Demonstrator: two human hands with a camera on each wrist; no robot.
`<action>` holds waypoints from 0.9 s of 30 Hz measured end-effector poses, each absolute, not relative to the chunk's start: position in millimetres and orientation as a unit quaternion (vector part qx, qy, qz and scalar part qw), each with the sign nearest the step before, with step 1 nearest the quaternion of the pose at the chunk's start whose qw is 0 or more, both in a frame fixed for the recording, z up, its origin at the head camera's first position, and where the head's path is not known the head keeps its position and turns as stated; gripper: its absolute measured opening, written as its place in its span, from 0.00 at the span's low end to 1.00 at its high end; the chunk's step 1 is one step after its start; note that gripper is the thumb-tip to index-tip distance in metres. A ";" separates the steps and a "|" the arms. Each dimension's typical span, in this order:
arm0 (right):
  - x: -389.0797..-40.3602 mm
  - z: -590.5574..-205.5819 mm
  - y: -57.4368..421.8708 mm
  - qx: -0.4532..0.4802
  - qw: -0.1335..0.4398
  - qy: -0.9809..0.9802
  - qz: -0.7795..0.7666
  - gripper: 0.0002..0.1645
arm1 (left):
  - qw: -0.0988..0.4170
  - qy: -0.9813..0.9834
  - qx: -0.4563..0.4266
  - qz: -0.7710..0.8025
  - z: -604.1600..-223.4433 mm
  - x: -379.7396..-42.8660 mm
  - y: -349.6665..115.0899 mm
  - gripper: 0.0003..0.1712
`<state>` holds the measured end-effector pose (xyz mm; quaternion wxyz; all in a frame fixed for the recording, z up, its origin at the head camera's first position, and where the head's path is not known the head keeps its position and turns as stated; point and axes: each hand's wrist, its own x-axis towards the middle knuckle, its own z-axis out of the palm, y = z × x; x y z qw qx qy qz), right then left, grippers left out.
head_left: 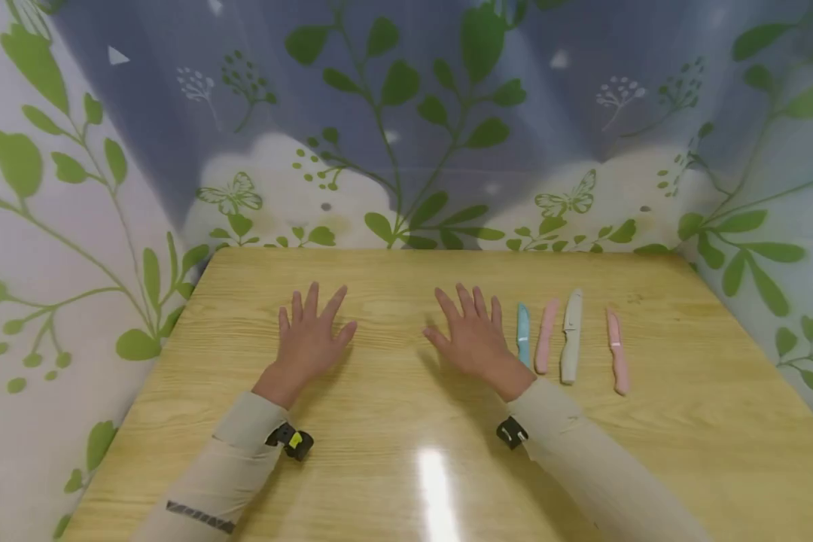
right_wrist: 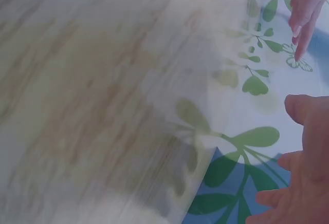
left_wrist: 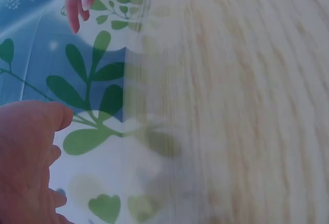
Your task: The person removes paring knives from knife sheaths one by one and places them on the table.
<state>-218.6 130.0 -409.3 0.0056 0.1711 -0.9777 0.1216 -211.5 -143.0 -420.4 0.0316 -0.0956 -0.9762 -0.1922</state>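
Note:
My left hand (head_left: 309, 339) hovers palm down over the left half of the wooden table, fingers spread and holding nothing. Over the middle right, my right hand (head_left: 473, 336) has its fingers spread too, with nothing in it. Just right of that hand lies a small blue knife (head_left: 523, 331), its lower end partly hidden by the wrist. Beside it are a slim pink knife-shaped piece (head_left: 546, 336), a larger pale grey knife (head_left: 572, 336) and, farther right, a pink knife (head_left: 618, 352). All point roughly away from me. Both wrist views show the hands raised off the tabletop.
The wooden table (head_left: 393, 391) ends at a back edge against a curtain (head_left: 352, 173) printed with green leaves and butterflies. Similar cloth hangs at the left and right sides. A bright light reflection lies on the near tabletop. Black wrist devices (head_left: 291, 441) sit at both sleeves.

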 end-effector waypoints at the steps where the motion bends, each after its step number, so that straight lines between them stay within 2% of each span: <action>1: -219.2 -407.9 130.6 0.170 0.003 -0.978 0.120 0.41 | 0.030 -0.976 -0.095 -0.193 -419.4 -211.1 -142.7 0.36; 13: -217.5 -391.5 151.7 0.126 -0.005 -0.986 0.110 0.42 | 0.049 -0.965 -0.137 -0.219 -404.7 -221.6 -113.1 0.35; 17: -216.0 -388.8 161.9 0.105 -0.019 -0.989 0.102 0.41 | 0.067 -0.966 -0.145 -0.204 -397.9 -226.6 -95.6 0.30; 22: -215.4 -386.2 181.1 0.079 -0.032 -0.994 0.074 0.35 | 0.043 -0.967 -0.143 -0.206 -390.3 -231.3 -68.5 0.22; 27: -216.1 -385.3 202.2 0.048 -0.055 -0.995 0.072 0.28 | 0.020 -0.964 -0.155 -0.214 -385.8 -235.1 -41.7 0.20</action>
